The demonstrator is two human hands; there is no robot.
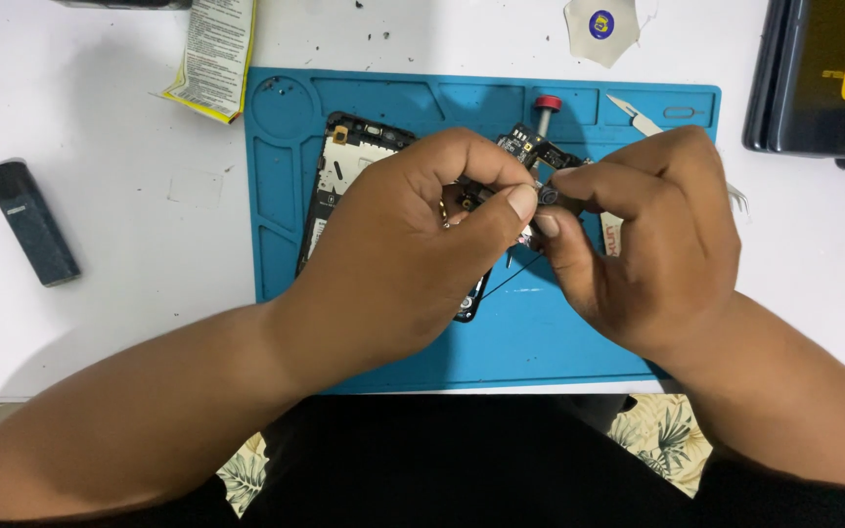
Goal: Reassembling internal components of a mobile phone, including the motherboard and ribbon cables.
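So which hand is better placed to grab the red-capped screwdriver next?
Probably the right hand: the red-capped screwdriver lies just beyond its fingertips, while the left hand sits farther off, over the opened phone.

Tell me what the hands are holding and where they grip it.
Both hands pinch a small black circuit board over the blue mat: left hand and right hand fingertips meet at its lower end.

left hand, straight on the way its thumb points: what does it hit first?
Probably the right hand: the left hand has its thumb aimed rightward at the right fingertips, already about touching around the small black circuit part. Depth unclear.
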